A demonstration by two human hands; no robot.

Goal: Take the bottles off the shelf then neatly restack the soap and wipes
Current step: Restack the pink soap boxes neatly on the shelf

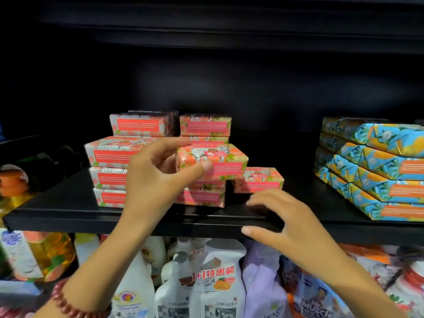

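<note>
The rectangular paper-wrapped soap bar [212,160] pinched in your left hand [156,177] is coral pink and orange with green leaves, a white sketched flower and a solid red-pink label panel. The stacked paper-wrapped bars [110,177] behind that hand carry the same floral print. Just beyond your right hand [296,228] one more bar [259,180] matches it. Farther right of that hand, the folded packs [376,171] are sky blue and orange with leafy green. The shelf board [68,214] is matt black. Your left wrist wears a dark red beaded bracelet [68,305].
</note>
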